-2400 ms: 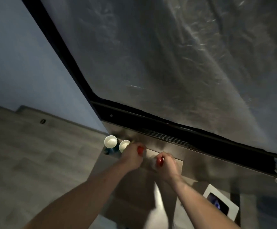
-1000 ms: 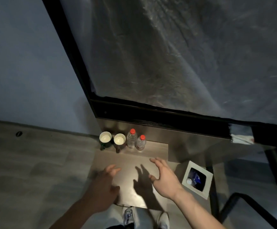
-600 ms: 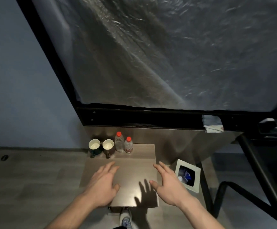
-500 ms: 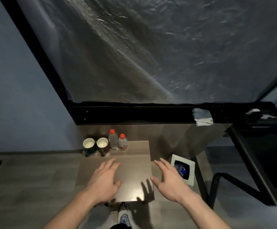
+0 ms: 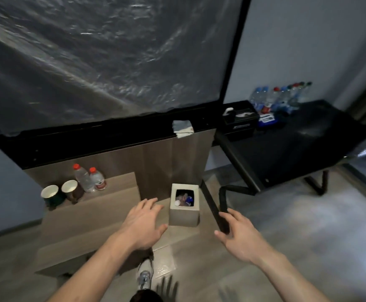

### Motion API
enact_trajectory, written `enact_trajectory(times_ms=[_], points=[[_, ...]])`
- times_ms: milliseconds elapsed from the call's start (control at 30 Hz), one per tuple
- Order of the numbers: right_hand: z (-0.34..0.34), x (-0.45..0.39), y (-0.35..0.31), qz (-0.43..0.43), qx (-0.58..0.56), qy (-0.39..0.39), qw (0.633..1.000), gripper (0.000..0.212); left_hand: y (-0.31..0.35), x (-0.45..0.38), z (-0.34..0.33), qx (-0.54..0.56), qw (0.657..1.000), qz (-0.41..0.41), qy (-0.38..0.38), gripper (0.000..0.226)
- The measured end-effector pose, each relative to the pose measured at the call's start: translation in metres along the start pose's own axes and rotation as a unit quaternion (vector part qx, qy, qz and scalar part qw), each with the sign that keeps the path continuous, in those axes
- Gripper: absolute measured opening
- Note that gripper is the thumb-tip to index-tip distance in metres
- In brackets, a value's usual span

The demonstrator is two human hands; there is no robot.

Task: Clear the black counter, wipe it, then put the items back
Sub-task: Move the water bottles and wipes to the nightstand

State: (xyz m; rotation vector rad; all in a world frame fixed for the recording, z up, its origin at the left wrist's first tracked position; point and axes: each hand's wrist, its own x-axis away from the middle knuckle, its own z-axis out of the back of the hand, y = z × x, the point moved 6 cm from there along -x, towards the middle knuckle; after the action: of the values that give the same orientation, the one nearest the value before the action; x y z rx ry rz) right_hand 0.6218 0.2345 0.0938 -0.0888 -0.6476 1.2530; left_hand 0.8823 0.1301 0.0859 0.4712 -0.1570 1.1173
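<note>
Evidently mid-clearing: both hands, left hand (image 5: 143, 225) and right hand (image 5: 239, 236), hang empty with fingers spread, free for another load. Two mugs (image 5: 61, 194) and two red-capped bottles (image 5: 89, 178) stand together on the low wooden step (image 5: 116, 186), seemingly parked off the black worktop (image 5: 297, 144), where more bottles (image 5: 280, 98) and a black box (image 5: 239, 122) remain at its far edge. A folded cloth (image 5: 182, 128) on the ledge (image 5: 103, 136) looks ready for wiping.
</note>
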Motion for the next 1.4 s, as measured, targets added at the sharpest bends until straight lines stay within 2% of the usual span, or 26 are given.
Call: enact_trajectory(times_ms=[167,333,633,867,1067,1233,1400], points=[[0.045,0.040,0.091,-0.051,0.000,0.023,0.998,0.070,0.097,-0.004,-0.005,-0.012,0.999,-0.030,-0.007,0.073],[0.091,0.043,0.171,-0.081,-0.033,0.053,0.995,0.073,0.179,-0.039,-0.006,-0.044,0.996,-0.079,-0.016,0.067],[0.187,-0.014,0.303,-0.129,-0.039,0.071,0.988,0.074,0.305,-0.181,-0.021,-0.052,0.991,-0.112,-0.055,0.070],[0.277,-0.063,0.388,-0.161,-0.033,0.076,0.984,0.074,0.436,-0.288,0.003,-0.063,0.982,-0.159,-0.078,0.070],[0.343,-0.090,0.455,-0.171,-0.032,0.085,0.981,0.071,0.540,-0.349,0.015,-0.039,0.973,-0.205,-0.103,0.070],[0.385,-0.125,0.521,-0.164,-0.031,0.081,0.983,0.073,0.597,-0.391,0.004,-0.038,0.974,-0.194,-0.107,0.072],[0.428,-0.158,0.585,-0.140,-0.018,0.062,0.988,0.072,0.630,-0.434,-0.001,-0.031,0.985,-0.135,-0.100,0.074]])
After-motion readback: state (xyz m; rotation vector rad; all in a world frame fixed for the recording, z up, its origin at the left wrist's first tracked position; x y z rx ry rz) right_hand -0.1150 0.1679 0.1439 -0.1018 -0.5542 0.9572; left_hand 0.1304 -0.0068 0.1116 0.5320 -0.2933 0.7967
